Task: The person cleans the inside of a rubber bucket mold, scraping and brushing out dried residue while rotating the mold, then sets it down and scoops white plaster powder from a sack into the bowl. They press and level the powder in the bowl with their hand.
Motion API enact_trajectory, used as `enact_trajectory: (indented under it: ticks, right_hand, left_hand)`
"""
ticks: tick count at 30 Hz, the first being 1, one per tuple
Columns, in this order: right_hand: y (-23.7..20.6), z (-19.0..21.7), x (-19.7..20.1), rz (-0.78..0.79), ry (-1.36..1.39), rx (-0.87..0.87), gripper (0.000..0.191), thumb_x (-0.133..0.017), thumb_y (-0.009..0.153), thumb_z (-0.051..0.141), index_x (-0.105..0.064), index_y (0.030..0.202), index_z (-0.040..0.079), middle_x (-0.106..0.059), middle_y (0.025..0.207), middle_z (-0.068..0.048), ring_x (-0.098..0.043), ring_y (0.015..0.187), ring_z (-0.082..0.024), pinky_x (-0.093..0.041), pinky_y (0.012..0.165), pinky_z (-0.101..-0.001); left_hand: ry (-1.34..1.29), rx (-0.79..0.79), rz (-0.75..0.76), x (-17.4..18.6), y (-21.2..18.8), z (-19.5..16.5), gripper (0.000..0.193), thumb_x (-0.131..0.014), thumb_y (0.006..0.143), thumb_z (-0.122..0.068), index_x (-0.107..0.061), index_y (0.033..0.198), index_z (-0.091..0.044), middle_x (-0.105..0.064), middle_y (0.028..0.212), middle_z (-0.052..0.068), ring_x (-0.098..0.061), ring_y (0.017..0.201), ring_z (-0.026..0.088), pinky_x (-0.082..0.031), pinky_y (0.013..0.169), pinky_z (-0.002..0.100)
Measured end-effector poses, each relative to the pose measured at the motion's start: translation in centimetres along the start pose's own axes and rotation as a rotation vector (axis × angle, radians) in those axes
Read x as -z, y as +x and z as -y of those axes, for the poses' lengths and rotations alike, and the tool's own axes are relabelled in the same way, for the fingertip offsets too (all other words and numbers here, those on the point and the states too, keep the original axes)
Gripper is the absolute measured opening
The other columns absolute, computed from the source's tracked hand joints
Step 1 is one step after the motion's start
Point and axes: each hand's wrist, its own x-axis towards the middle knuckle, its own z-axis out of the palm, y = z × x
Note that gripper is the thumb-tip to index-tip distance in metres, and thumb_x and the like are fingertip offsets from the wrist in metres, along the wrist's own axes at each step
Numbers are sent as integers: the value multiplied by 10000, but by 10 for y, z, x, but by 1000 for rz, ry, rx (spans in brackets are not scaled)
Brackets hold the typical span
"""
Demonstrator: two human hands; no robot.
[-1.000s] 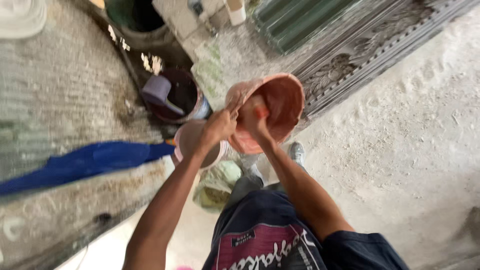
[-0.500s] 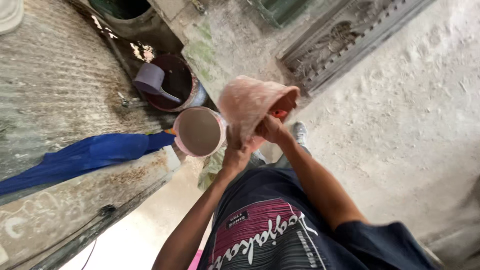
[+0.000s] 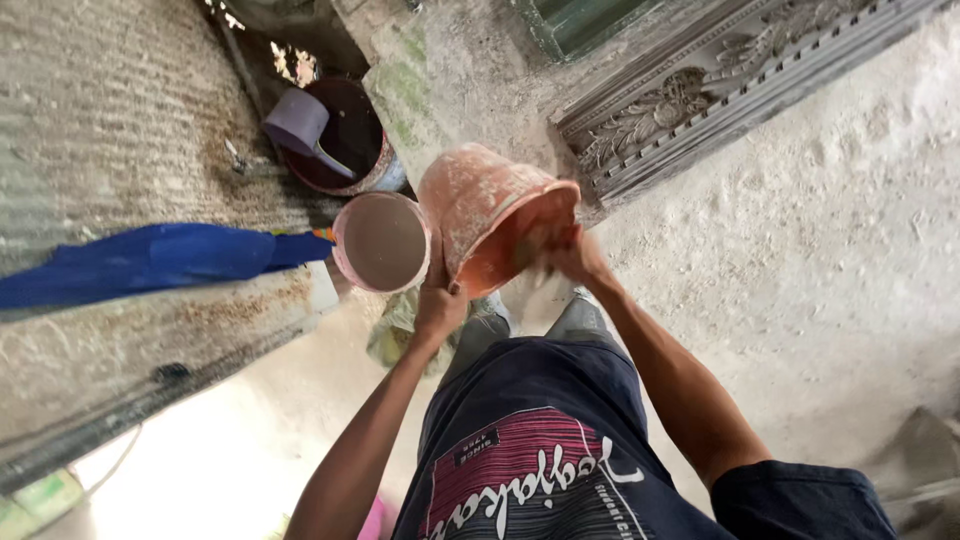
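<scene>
Presently: orange plastic bucket [image 3: 480,215], plaster-crusted, tilted mouth toward the wearer, above the dusty floor [image 3: 800,260]; left hand [image 3: 438,300] clasping its lower rim; right hand [image 3: 570,255] gripping inside the rim; pink bowl [image 3: 380,242] just beside it.

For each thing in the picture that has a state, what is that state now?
orange bucket: tipped on its side, mouth toward the person, held by both hands.
pink bowl: holds pale liquid or paste, beside the orange bucket.
dark bucket: standing upright, open.
purple scoop: resting in the dark bucket.
left hand: gripping the orange bucket's rim.
right hand: at the rim, blurred.
</scene>
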Motion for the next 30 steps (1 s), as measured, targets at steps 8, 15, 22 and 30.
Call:
enact_trajectory:
  ticks: [8,15,22,30]
  right_hand:
    - [-10,80,29,144,-22,73,239,-697,934,217,-631,1110,71,-716,944,-167,-716,814,-275,-600,719,-386]
    - [30,130,45,285,-587,749,272,-706,815,151,-775,1078,137,-732,1077,-175,-673,1019,-384,-526,849,-513]
    - [64,79,-34,43,-469,683,218,-647,915,252,-745,1092,172,-739,1105,-127,-679,1054,-331,-541,896,-491]
    - [86,78,4,364,-337,503,250,-595,939,308,-703,1122,176,-743,1077,-98,-688,1009,-304,-566,855,-481]
  left_hand:
    - [-129,544,-34,-21,-5,-6,949,-549,956,-76,-7,1709,-274,-716,1184,256,-682,927,370,-550,830,443]
    - [-251,289,-103,-30,-60,20,963,-766,900,-107,-107,1597,-190,-622,1417,211,-667,1143,303,-597,823,420]
    - [-281,403,-252,-58,-52,-5,843,-415,1008,13,50,1681,-191,-154,1735,230,-420,1448,400,-608,981,365]
    - [-512,366,-392,-102,-78,10,1042,-472,910,82,147,1680,-248,-225,1713,210,-464,1463,380,-544,1037,363]
